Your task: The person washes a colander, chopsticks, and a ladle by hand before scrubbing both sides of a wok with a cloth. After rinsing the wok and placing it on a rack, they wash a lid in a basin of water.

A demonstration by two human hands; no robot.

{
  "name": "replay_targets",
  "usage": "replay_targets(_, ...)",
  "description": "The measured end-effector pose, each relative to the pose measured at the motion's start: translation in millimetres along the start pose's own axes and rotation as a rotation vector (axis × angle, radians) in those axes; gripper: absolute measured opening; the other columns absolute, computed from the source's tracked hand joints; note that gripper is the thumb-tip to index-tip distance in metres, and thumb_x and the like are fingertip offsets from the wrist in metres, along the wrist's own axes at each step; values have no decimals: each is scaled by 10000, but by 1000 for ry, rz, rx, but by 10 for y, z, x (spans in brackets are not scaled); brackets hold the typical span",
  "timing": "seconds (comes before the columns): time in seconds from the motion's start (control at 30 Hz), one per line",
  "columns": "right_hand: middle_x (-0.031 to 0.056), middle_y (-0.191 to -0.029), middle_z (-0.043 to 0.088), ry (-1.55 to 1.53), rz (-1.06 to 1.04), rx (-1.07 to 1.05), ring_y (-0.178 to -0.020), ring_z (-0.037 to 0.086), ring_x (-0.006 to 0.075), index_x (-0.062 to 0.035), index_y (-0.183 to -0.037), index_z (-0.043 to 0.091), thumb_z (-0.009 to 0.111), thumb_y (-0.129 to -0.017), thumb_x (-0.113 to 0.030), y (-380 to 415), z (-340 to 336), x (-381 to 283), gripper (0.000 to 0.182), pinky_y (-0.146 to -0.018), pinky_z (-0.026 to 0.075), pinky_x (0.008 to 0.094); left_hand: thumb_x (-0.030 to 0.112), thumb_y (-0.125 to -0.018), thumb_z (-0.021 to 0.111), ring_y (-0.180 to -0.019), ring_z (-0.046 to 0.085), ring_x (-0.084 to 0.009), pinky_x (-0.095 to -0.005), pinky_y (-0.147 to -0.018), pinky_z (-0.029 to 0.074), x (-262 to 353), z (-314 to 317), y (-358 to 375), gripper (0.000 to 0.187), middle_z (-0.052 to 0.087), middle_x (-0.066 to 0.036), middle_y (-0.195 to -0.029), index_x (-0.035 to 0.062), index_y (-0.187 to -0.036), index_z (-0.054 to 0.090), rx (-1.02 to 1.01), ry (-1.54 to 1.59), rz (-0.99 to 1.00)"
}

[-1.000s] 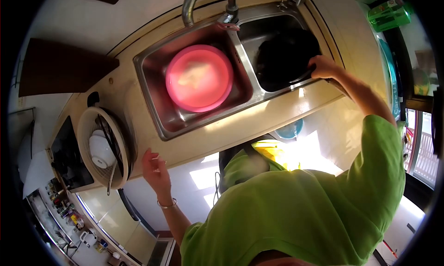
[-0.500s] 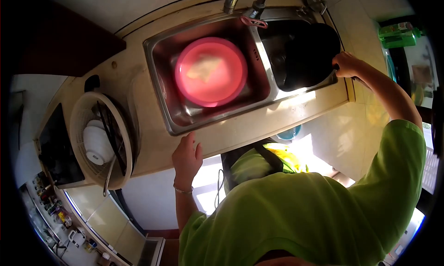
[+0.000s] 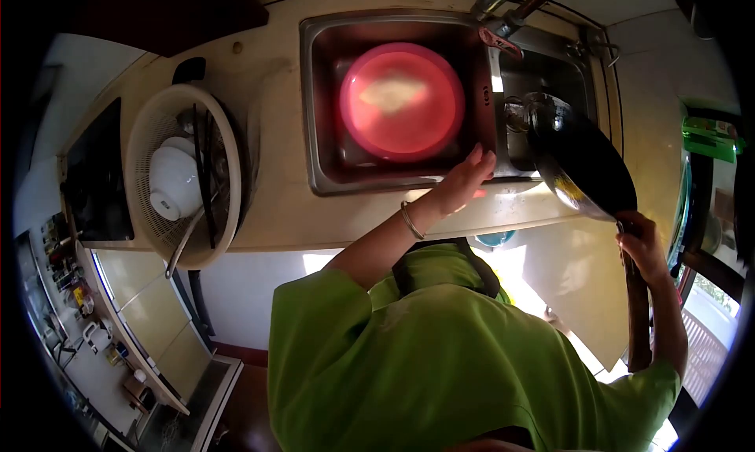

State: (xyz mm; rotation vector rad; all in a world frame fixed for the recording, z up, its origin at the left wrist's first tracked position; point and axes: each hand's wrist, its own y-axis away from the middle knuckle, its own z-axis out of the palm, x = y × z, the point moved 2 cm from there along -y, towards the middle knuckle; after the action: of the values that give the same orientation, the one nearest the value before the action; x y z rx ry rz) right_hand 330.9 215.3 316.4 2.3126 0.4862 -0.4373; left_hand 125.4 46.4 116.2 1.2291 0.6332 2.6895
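A black wok (image 3: 586, 157) is tilted over the right sink bowl and its front edge, its dark inside facing up. My right hand (image 3: 643, 248) is closed on it where the long brown handle (image 3: 637, 318) begins, and the handle runs back along my forearm. My left hand (image 3: 465, 183), a bangle on its wrist, reaches over the front rim of the sink with fingers stretched out and nothing in them. Just beyond those fingers a pink basin (image 3: 401, 102), apparently holding liquid, stands in the left sink bowl (image 3: 326, 149).
A faucet (image 3: 503, 35) with a red-handled lever rises behind the divider. On the counter (image 3: 279, 137) at the left, a cream plastic basket (image 3: 138, 161) holds white bowls (image 3: 174, 181), chopsticks and a ladle-like utensil. A green bottle (image 3: 708, 137) lies at the far right.
The wok has come out of the right bowl toward me and to the right, tilting. My left hand has moved from the counter front rightward over the sink rim. The view has shifted.
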Motion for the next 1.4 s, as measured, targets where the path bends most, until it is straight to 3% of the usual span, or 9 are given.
replay_targets(0.1, 27, -664, 514, -157, 97, -67, -573, 494, 89, 2, -950, 543, 544, -646, -64, 264, 136, -267, 312, -528, 403, 220, 459, -858, 331, -1188, 283, -208, -362, -892, 356, 331, 138, 319, 730, 252, -143, -1303, -9, -1306, -5, -43, -67, 47)
replay_targets(0.2, 35, -681, 529, -162, 37, -185, -573, 503, 89, 3, -986, 529, 527, -672, -26, 400, 330, -560, 315, -536, 414, 221, 265, -872, 382, -1121, 327, -170, -311, -927, 283, 434, 150, 562, 599, 307, -83, -1249, 10, -1313, 67, -44, -322, 507)
replay_targets(0.43, 41, -640, 511, -286, -60, -328, -509, 493, 99, 17, -1024, 489, 536, -702, -22, 160, 852, -1137, 328, -468, 413, 222, 189, -840, 477, -1083, 390, -169, -297, -899, 326, 761, -363, 1034, 608, 354, -91, -1199, 36, -1300, 110, 121, -42, 536)
replay_targets(0.7, 51, -644, 511, -567, -43, -335, -499, 500, 112, -14, -975, 507, 591, -704, -158, -454, 1583, -1733, 319, -450, 418, 226, 254, -842, 456, -1097, 367, -159, -266, -936, 260, 868, -1177, 738, 510, 424, -82, -1156, 10, -1247, 265, 347, -57, 409)
replay_targets(0.77, 51, -642, 515, -574, -85, -382, -509, 500, 119, -7, -932, 517, 587, -702, -156, -719, 1811, -1706, 283, -467, 414, 236, 520, -752, 489, -1084, 361, -141, -385, -876, 285, 745, -1285, 645, 645, 387, 4, -1199, 158, -1256, 310, 422, -310, 451)
replay_targets(1.0, 68, -657, 536, -796, -15, -338, -582, 515, 141, 11, -771, 567, 567, -705, -131, -1044, 2476, -1758, 157, -500, 405, 260, 614, -724, 450, -1097, 386, -287, -510, -892, 296, 419, -1079, 755, 798, 347, -182, -1225, -27, -1185, 330, 431, 130, -111)
replay_targets(1.17, 123, -737, 556, -900, 3, -286, -619, 538, 188, 60, -822, 553, 566, -682, -142, -1185, 2843, -1591, 246, -524, 437, 301, 630, -740, 393, -960, 487, -351, -515, -861, 355, 182, -1348, 558, 792, 448, -234, -1094, -78, -1094, 376, 118, 335, -357)
replay_targets(1.23, 132, -747, 556, -932, 20, -277, -627, 543, 197, 63, -847, 546, 567, -690, -160, -1194, 2959, -1568, 274, -526, 443, 310, 627, -721, 431, -916, 510, -357, -558, -786, 380, 172, -1278, 561, 706, 502, -192, -1008, -1, -1042, 441, 2, 372, -352)
replay_targets(1.4, 178, -921, 531, -914, 14, -396, -775, 551, 227, 43, -1101, 383, 579, -707, -252, -1268, 3199, -1493, 530, -630, 465, 343, 545, -752, 449, -858, 536, -337, -551, -683, 448, 366, -1070, 543, 543, 516, -179, -957, 70, -1015, 458, 175, 411, -313)
